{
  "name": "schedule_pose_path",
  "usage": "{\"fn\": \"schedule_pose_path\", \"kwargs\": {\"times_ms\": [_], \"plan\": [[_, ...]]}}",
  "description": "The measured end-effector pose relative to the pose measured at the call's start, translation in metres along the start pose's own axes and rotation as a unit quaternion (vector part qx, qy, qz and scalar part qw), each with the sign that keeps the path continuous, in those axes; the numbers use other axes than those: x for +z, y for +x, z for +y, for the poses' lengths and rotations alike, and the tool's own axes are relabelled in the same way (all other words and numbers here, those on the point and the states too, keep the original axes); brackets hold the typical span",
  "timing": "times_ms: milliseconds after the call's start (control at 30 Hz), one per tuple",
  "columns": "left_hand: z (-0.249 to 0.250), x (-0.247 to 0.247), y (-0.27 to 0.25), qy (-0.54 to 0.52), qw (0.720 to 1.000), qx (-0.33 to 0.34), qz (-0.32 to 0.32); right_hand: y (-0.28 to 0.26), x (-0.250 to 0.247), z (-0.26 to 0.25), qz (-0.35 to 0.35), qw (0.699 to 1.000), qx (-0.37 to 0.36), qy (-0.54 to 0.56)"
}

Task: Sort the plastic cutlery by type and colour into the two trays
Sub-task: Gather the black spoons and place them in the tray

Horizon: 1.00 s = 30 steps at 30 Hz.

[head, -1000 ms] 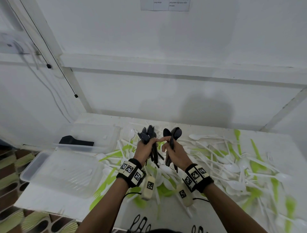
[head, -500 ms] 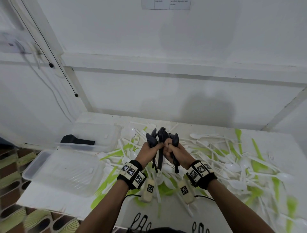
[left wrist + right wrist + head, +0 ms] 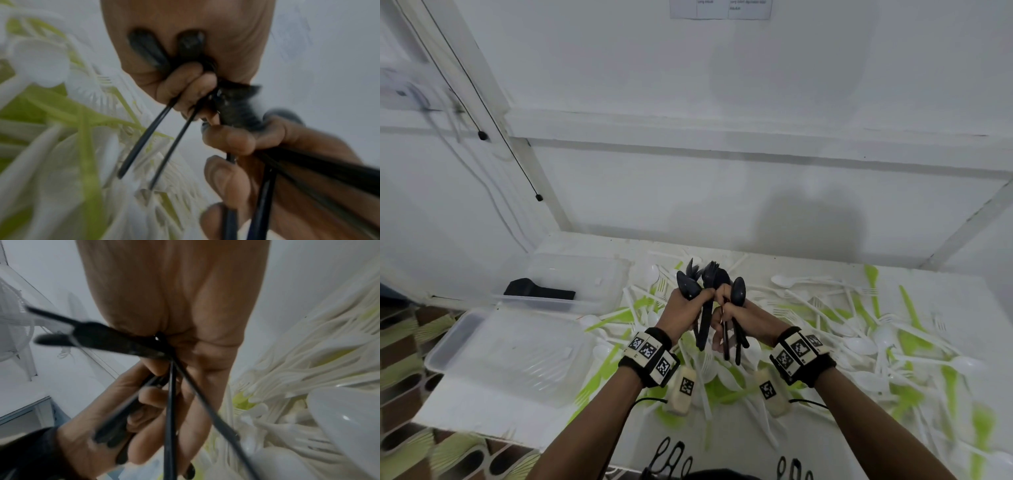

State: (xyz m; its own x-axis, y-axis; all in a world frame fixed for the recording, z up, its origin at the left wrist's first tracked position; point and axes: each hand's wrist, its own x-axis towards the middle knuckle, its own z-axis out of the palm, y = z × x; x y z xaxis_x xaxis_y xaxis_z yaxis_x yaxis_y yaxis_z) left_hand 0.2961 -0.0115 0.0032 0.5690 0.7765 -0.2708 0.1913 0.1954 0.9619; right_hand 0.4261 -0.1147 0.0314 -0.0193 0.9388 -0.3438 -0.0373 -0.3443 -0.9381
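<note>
Far left, two clear trays on the worktop [image 3: 482, 418]: the near tray [image 3: 493, 359] sits at the worktop's left edge, the far tray [image 3: 571, 274] just behind it holds a dark black item [image 3: 539, 291] at its left end; can't tell what that item is.

Centre, both hands raised above the pile, pressed together knuckle to knuckle. Left hand [image 3: 683, 311] fisted round a bunch of black cutlery [image 3: 705, 298], spoon bowls and fork tines sticking up, handles hanging down below the fist. Right hand [image 3: 743, 315] curled round more black pieces, one black spoon [image 3: 738, 291] bowl upright above the thumb, handles dangling. The two bunches touch in the middle. The wrist views, both blurry, show fingers wrapped on thin black handles that cross each other. Black wristbands with square markers on both wrists.

Under and to the right of the hands, a loose heap of white cutlery [image 3: 859, 346] and green cutlery [image 3: 909, 311] is spread across the worktop, spoons and forks mixed, overlapping, reaching the right edge of view.
</note>
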Motion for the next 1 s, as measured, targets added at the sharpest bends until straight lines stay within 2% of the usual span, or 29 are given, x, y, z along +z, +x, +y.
{"fn": "schedule_pose_path", "kwargs": {"times_ms": [67,167,233,367,467,567,700,767,833,900,1000], "plan": [[-0.003,0.001,0.003,-0.001,1.000,0.016,0.025,-0.001,0.003,0.000,-0.003,0.998,-0.008,-0.068],[-0.004,0.000,0.003,0.000,1.000,-0.001,0.026,0.003,0.000,0.005,0.009,0.981,-0.026,-0.193],[-0.005,-0.001,0.005,0.019,1.000,-0.006,0.021,0.004,-0.003,0.006,0.014,0.971,-0.027,-0.236],[-0.008,-0.003,0.012,0.086,0.996,-0.004,0.033,0.003,-0.003,0.003,0.005,0.964,-0.023,-0.265],[-0.007,-0.004,0.018,0.134,0.989,0.004,0.060,0.003,0.003,0.012,0.012,0.981,-0.020,-0.195],[-0.010,-0.008,0.022,0.136,0.984,0.007,0.115,0.006,0.009,0.023,0.071,0.982,-0.056,-0.166],[-0.013,-0.013,0.024,0.119,0.977,0.015,0.177,0.012,0.018,0.032,0.142,0.949,-0.114,-0.257],[-0.017,-0.013,0.024,0.099,0.979,0.021,0.177,0.014,0.027,0.036,0.164,0.929,-0.133,-0.303],[-0.021,-0.011,0.022,0.052,0.988,0.018,0.143,0.014,0.035,0.039,0.219,0.909,-0.163,-0.314],[-0.023,-0.007,0.020,0.003,0.995,0.020,0.100,0.017,0.037,0.040,0.266,0.901,-0.191,-0.284],[-0.019,-0.005,0.018,-0.009,0.996,0.027,0.089,0.022,0.032,0.044,0.290,0.903,-0.200,-0.248]]}}
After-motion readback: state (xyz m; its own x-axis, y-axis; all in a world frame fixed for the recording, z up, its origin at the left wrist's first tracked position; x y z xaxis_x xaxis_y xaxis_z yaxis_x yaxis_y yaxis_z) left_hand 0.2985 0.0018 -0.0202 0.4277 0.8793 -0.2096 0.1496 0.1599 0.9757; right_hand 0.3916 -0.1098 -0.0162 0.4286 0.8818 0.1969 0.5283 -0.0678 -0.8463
